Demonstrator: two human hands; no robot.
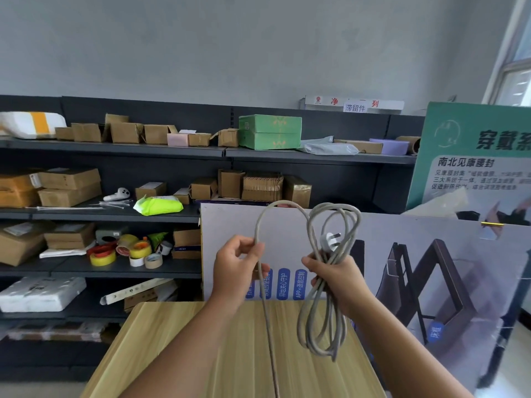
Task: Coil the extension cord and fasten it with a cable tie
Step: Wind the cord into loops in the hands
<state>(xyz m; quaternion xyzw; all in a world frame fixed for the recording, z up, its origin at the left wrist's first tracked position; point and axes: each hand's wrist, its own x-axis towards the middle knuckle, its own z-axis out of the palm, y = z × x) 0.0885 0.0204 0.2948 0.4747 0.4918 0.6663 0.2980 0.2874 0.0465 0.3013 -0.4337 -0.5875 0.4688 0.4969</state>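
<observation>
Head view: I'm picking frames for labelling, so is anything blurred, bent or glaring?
Head view: the grey cord and both hands are fairly sharp; wide-angle distortion bends the dark metal shelves; the window at upper right is overexposed; light is soft, without hard shadows.

Wooden table (178, 349) in front; printed board (431, 268) stands behind it. Shelving (115, 152) left carries cartons (69, 186); tape rolls (126, 252) one shelf lower.

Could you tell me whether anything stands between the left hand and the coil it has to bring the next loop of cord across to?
Nothing visible does. The left hand pinches the cord, which arcs through open air to the coil in the right hand. The wooden table lies below.
</observation>
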